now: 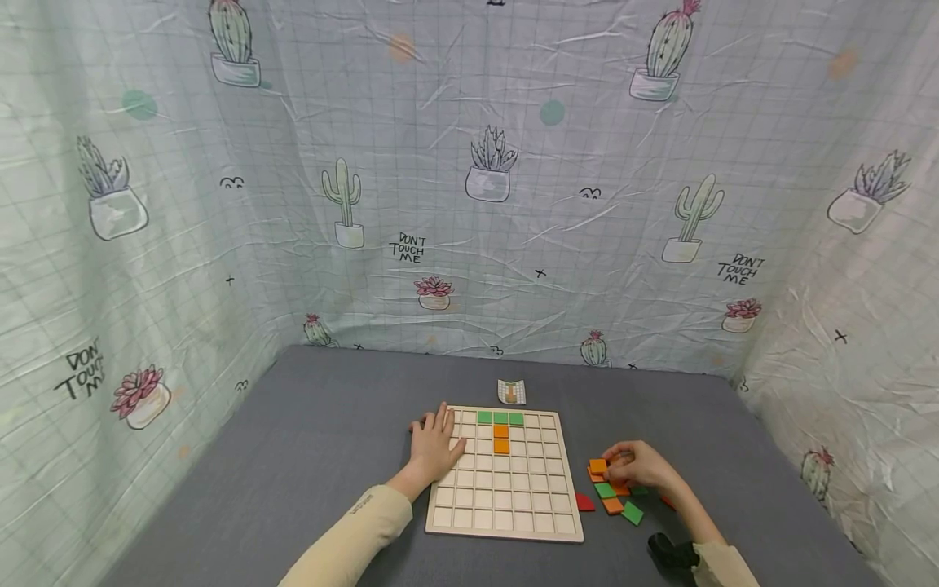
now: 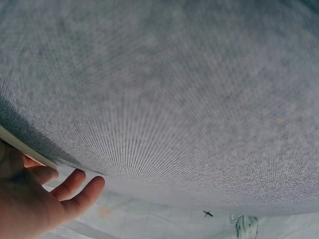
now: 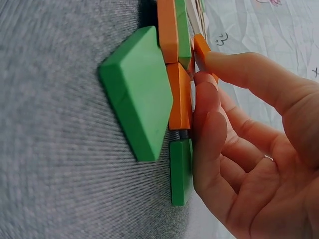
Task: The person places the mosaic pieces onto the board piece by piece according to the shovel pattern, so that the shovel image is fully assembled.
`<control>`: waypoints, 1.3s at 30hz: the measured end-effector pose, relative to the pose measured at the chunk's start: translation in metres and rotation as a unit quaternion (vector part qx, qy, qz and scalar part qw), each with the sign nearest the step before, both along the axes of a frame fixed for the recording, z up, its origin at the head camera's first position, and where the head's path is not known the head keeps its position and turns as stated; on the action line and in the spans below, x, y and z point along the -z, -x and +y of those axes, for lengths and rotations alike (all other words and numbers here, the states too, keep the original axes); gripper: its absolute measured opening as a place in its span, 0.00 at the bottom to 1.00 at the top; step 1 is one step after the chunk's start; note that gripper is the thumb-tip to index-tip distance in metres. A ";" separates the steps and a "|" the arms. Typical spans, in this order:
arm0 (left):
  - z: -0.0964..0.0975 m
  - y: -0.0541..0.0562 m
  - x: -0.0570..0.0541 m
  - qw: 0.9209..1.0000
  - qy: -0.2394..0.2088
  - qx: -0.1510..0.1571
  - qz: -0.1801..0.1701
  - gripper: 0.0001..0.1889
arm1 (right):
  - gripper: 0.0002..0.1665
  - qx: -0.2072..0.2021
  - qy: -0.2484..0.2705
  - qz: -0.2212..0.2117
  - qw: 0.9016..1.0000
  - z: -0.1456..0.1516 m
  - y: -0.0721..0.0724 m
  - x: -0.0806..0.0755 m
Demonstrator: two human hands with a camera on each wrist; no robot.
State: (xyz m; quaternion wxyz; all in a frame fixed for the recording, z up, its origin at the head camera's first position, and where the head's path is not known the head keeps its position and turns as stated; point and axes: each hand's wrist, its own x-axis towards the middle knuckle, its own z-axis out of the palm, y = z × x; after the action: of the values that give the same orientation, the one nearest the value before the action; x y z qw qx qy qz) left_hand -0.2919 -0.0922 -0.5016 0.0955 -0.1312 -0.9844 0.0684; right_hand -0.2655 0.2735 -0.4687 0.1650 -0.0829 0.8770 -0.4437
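My left hand [image 1: 433, 448] rests with spread fingers on the left edge of a pale wooden grid board [image 1: 502, 499]; in the left wrist view its fingers [image 2: 84, 195] look relaxed. Three green tiles [image 1: 485, 417] sit in a row at the board's far side, with two orange tiles [image 1: 501, 447] in a column below the middle one. To the right of the board, my right hand [image 1: 641, 465] pinches an orange square tile [image 3: 201, 49] between thumb and finger. It is just above a loose group of green tiles [image 3: 137, 94] and orange tiles [image 3: 179, 97].
Behind the board lies a small printed card [image 1: 511, 392]. A red tile [image 1: 584, 502] touches or nearly touches the board's right edge. A black object [image 1: 669, 553] is at the right wrist. Cactus-print cloth [image 1: 440, 163] surrounds the grey table [image 1: 323, 424].
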 end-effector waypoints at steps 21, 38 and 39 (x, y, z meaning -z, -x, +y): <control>-0.001 -0.001 -0.001 1.000 0.003 0.002 0.002 0.32 | 0.25 0.021 0.030 -0.009 0.999 -0.008 -0.003 0.000; 0.001 0.001 0.000 1.000 0.019 -0.002 0.004 0.32 | 0.22 -0.006 0.045 0.024 0.999 -0.027 -0.006 -0.005; 0.001 0.001 0.000 1.000 0.020 -0.003 0.005 0.32 | 0.22 -0.008 0.048 0.024 0.999 -0.028 -0.006 -0.005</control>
State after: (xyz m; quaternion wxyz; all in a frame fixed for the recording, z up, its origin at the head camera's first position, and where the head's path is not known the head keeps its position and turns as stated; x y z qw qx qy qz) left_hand -0.2927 -0.0913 -0.5011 0.0977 -0.1301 -0.9826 0.0892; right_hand -0.2596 0.2452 -0.4637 0.1435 -0.1085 0.8578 -0.4814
